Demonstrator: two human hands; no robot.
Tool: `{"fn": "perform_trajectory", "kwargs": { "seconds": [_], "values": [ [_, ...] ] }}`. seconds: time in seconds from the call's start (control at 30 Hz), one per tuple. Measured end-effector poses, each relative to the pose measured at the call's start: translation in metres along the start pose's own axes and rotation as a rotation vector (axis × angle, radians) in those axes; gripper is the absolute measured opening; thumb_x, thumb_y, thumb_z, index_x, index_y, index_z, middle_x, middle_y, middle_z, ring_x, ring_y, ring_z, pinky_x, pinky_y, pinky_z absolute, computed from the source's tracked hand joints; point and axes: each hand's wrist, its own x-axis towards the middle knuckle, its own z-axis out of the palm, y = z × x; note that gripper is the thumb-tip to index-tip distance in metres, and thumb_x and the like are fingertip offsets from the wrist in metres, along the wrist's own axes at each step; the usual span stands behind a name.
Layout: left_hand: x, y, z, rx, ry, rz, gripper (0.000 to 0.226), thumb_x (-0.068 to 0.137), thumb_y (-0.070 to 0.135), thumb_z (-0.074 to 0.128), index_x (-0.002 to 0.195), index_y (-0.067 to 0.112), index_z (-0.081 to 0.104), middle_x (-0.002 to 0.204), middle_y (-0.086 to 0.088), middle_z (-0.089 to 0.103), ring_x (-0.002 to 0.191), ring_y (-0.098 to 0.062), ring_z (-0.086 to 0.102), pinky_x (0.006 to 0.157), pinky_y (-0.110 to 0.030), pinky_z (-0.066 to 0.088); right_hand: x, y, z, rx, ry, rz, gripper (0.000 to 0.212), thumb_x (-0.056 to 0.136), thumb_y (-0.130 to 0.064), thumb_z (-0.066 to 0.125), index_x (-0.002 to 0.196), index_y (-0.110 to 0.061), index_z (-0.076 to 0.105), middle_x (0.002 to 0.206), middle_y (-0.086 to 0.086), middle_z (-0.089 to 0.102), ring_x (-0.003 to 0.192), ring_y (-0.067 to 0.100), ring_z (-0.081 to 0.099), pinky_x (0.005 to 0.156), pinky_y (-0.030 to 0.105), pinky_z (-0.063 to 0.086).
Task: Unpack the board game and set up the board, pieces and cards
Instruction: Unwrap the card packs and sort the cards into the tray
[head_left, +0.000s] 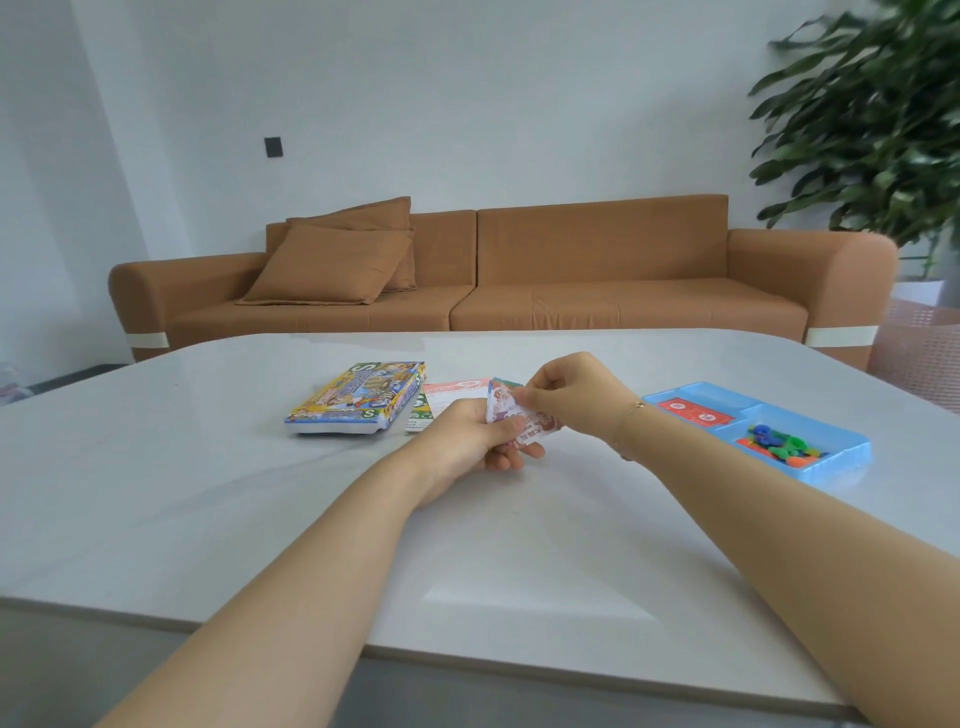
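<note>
The person holds a small stack of cards (522, 423) above the middle of the surface (208, 493). The left hand (480, 441) grips the stack from below, fingers curled under it and thumb on top. The right hand (566, 395) pinches the top card at its far edge with thumb and fingertips, as if peeling it off or counting it out.

The unpacking looks well under way. The box (358, 400) lies closed or turned over to the left, just beyond the hands. A blue tray (831, 457) sits to the right, well apart from the box; one of its compartments holds red cards (693, 413), another a heap of coloured pieces (779, 441). Between box and hands lie a few flat sheets (452, 392), pink and green, partly hidden behind the hands; whether one of them is the folded board cannot be told.

What seems left is most of the set-up. No board lies open on the surface, the pieces are not yet out of the tray, and the cards in hand have not been laid down in a pile. The red cards also sit in their compartment. Sorting the cards appears to be the current step.

Behind the surface stand a sofa (571, 280) and a plant (872, 119).
</note>
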Motion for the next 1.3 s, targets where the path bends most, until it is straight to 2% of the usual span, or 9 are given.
{"fn": "perform_trajectory", "kwargs": {
  "seconds": [0.1,0.2,0.33,0.43,0.57,0.83,1.03,1.17,1.3],
  "values": [
    [0.0001,0.0007,0.0001,0.012,-0.008,-0.002,0.014,0.099,0.007,0.045,0.106,0.009,0.058,0.084,-0.010,0.068,0.045,-0.001,0.053,0.051,-0.013,0.045,-0.0021,-0.0009,-0.0010,0.038,-0.023,0.023,0.028,0.085,-0.032,0.067,0.075,-0.007,0.064,0.063,0.001,0.057,0.054,0.011,0.051,0.054,0.019,0.041],
    [0.0001,0.0010,-0.0002,0.011,-0.016,0.000,0.014,0.099,0.008,0.045,0.100,0.010,0.058,0.082,-0.009,0.068,0.045,-0.001,0.052,0.050,-0.013,0.043,0.0014,-0.0026,0.0037,0.018,0.032,0.014,0.040,0.081,-0.042,0.070,0.072,-0.004,0.063,0.061,0.003,0.054,0.055,0.014,0.048,0.056,0.024,0.041],
    [0.0003,0.0007,-0.0009,0.006,-0.023,-0.004,0.013,0.099,0.008,0.046,0.098,0.011,0.058,0.082,-0.008,0.068,0.046,-0.002,0.051,0.050,-0.013,0.043,0.0011,-0.0008,0.0008,-0.034,0.018,0.008,0.023,0.088,-0.028,0.065,0.078,-0.007,0.067,0.060,-0.001,0.055,0.052,0.009,0.048,0.048,0.016,0.037],
    [0.0011,0.0001,-0.0009,0.008,-0.029,-0.007,0.014,0.099,0.008,0.046,0.095,0.012,0.059,0.080,-0.007,0.069,0.045,-0.002,0.051,0.049,-0.013,0.043,0.0000,0.0015,-0.0024,0.007,-0.011,0.025,0.021,0.088,-0.026,0.064,0.079,-0.007,0.067,0.062,0.001,0.056,0.054,0.011,0.048,0.051,0.018,0.038],
    [0.0001,0.0009,-0.0019,0.016,-0.051,0.006,0.013,0.099,0.009,0.046,0.099,0.011,0.059,0.080,-0.008,0.068,0.046,-0.002,0.052,0.049,-0.013,0.042,0.0013,-0.0021,0.0015,0.025,-0.007,0.059,0.044,0.078,-0.047,0.071,0.066,-0.007,0.059,0.057,0.002,0.051,0.052,0.013,0.048,0.057,0.023,0.039],
    [-0.0012,0.0021,-0.0019,0.005,-0.047,0.001,0.014,0.099,0.008,0.046,0.096,0.012,0.059,0.080,-0.007,0.068,0.045,-0.002,0.051,0.048,-0.012,0.042,-0.0040,0.0013,-0.0040,0.057,-0.038,0.011,0.022,0.089,-0.023,0.064,0.084,-0.001,0.069,0.064,0.005,0.057,0.054,0.012,0.046,0.053,0.019,0.040],
    [-0.0006,0.0010,-0.0024,0.024,-0.057,0.001,0.013,0.099,0.010,0.047,0.100,0.012,0.060,0.080,-0.006,0.069,0.048,-0.002,0.052,0.051,-0.013,0.043,0.0008,-0.0026,0.0032,-0.024,0.032,0.023,0.046,0.079,-0.046,0.070,0.064,-0.005,0.059,0.057,0.004,0.050,0.051,0.014,0.044,0.052,0.023,0.036],
    [-0.0009,0.0018,-0.0025,0.011,-0.056,-0.007,0.015,0.099,0.009,0.047,0.094,0.014,0.060,0.078,-0.004,0.069,0.048,-0.002,0.052,0.051,-0.013,0.043,-0.0001,-0.0002,0.0021,0.032,0.004,0.009,0.031,0.085,-0.029,0.068,0.079,0.001,0.068,0.059,0.003,0.056,0.047,0.010,0.047,0.047,0.017,0.039],
    [-0.0007,0.0007,-0.0029,0.006,-0.049,-0.008,0.014,0.099,0.010,0.047,0.094,0.014,0.059,0.075,-0.002,0.071,0.048,-0.003,0.052,0.051,-0.014,0.042,-0.0024,-0.0007,-0.0025,0.038,-0.047,0.015,0.018,0.089,-0.021,0.063,0.077,-0.008,0.066,0.062,0.002,0.056,0.052,0.011,0.048,0.051,0.018,0.039]
  ]
}}
